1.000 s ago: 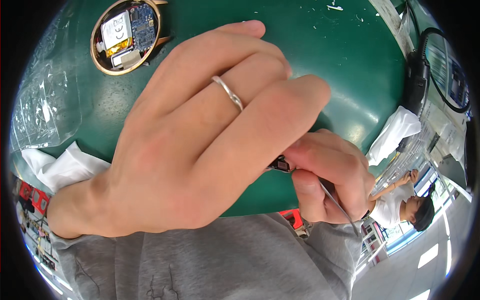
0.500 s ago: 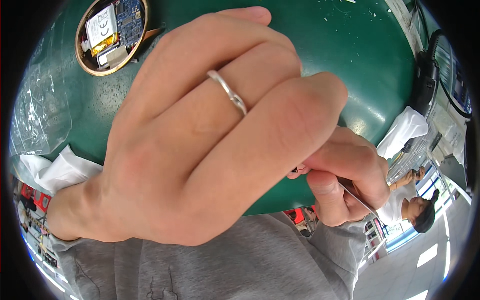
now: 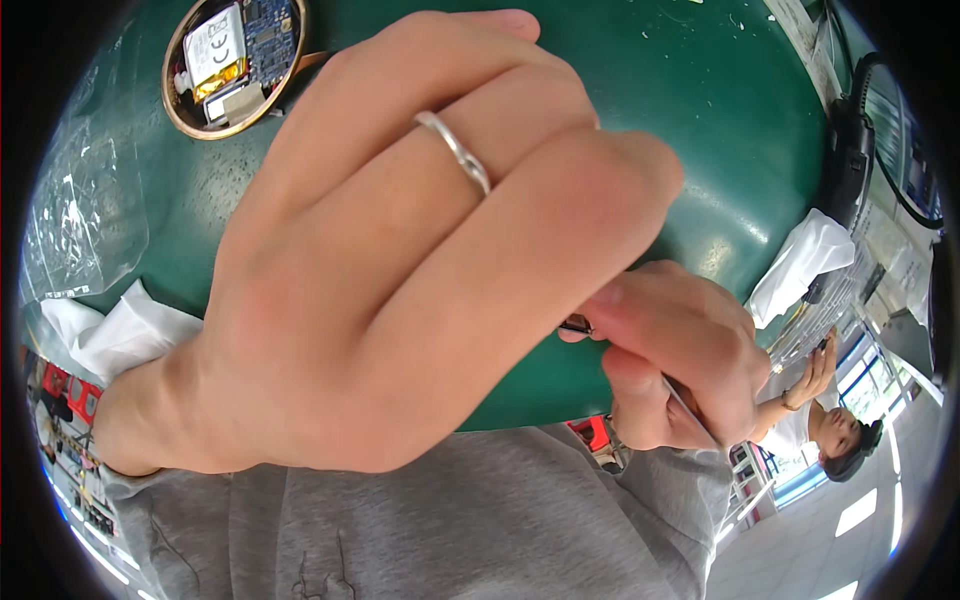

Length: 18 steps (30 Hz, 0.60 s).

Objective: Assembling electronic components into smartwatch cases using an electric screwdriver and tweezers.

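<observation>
Left hand, the one wearing a silver ring, is closest and huge, fingers curled in; fingertips are hidden, so can't tell what it's gripping. Just beside it, the right hand is closed on a thin metal tool, with a small dark part peeking out at its index fingertip. Past them on the green mat there's an open round gold-rimmed case with a battery and blue circuit board inside, upper left. Way off right, another person in white.
</observation>
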Tool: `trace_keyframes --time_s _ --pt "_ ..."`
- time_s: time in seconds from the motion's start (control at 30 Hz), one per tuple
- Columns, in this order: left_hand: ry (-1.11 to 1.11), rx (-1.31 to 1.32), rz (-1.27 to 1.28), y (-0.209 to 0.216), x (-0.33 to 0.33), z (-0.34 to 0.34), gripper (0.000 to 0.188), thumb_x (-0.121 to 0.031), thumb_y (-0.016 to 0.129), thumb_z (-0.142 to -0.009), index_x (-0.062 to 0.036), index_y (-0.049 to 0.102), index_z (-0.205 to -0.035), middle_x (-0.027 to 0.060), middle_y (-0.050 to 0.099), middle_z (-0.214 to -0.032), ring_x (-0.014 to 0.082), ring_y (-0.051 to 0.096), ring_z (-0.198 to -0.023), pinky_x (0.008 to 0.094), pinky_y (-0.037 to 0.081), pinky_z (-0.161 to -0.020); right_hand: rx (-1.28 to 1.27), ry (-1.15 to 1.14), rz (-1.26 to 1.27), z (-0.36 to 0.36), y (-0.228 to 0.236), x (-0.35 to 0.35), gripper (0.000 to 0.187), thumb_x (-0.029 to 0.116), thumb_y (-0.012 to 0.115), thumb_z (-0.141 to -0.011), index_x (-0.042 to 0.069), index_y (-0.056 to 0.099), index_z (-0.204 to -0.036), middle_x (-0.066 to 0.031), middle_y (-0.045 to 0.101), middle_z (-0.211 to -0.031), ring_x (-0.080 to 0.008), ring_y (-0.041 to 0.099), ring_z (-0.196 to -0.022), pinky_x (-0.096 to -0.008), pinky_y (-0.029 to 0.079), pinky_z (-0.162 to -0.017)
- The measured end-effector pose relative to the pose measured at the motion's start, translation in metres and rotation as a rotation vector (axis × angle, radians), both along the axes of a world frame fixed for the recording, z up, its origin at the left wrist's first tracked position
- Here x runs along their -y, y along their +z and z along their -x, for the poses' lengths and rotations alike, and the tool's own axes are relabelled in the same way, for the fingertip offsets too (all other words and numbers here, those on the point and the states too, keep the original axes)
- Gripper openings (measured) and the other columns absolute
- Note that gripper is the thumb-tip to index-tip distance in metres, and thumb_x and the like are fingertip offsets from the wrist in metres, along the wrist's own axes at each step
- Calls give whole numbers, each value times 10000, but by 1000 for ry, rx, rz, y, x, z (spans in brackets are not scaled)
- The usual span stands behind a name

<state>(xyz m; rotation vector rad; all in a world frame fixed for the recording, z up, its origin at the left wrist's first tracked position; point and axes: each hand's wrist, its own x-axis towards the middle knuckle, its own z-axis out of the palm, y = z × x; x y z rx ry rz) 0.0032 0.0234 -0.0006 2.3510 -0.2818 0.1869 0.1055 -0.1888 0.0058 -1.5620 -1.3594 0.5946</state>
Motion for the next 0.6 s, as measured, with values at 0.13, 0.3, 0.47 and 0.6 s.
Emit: trace_keyframes --time_s 0.13,0.3,0.47,0.6 --pt "11 29 13 -4 0 3 723 -103 881 -596 29 603 -1251 98 704 -923 312 680 -977 543 489 -1017 5 -68 -14 5 -3 -3 148 -41 594 -948 -146 596 -1054 -289 708 -900 -257 703 -668 -321 560 -569" --pt "4 -1 0 2 3 -1 717 -112 883 -602 32 603 -1246 96 700 -913 311 680 -963 548 493 -1011 3 -67 33 2 2 1 153 -57 610 -928 -129 604 -1062 -286 712 -912 -262 707 -694 -336 573 -626" --pt "22 27 10 -4 4 1 699 -131 880 -616 34 606 -1238 96 700 -913 308 679 -958 557 497 -1008 1 -108 92 8 6 3 175 -61 652 -901 -101 617 -1068 -266 717 -918 -282 722 -781 -345 574 -724" --pt "2 5 42 -6 3 -1 673 -148 874 -632 36 611 -1223 102 707 -933 313 677 -958 564 500 -1003 1 -113 111 6 4 -2 163 -46 667 -906 -100 617 -1051 -259 716 -908 -279 722 -787 -335 568 -725"
